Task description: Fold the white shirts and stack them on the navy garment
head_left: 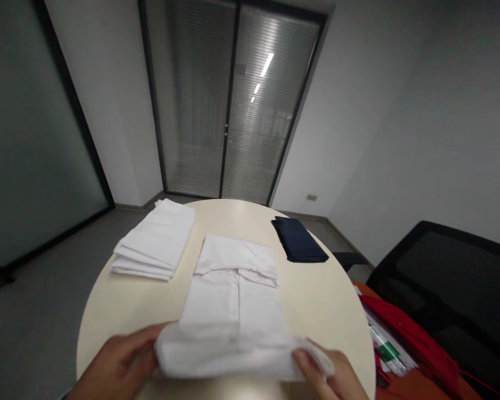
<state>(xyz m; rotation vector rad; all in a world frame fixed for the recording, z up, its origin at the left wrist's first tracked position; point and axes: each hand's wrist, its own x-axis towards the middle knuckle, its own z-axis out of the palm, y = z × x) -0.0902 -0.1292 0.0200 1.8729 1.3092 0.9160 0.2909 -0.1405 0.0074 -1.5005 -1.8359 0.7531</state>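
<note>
A white garment point(256, 303), folded into a long strip, lies on the round cream table point(316, 300). Its far end is turned over toward me, and a seam runs down its middle. The near end is lifted off the table in a blurred, rolled-over fold. My left hand point(123, 355) grips the left corner of that fold, fingers closed on the cloth. At the right corner, my right hand point(329, 369) pinches the cloth with the thumb on top. Parts of the fingers on both hands are hidden by the fabric.
A stack of folded white cloth point(158, 236) sits at the table's left edge. Folded dark navy cloth point(300, 239) lies at the far right. Beside the table on the right stands a black mesh chair point(450, 283), with a red item point(412, 328) and a clear plastic package point(389, 350) on its orange seat.
</note>
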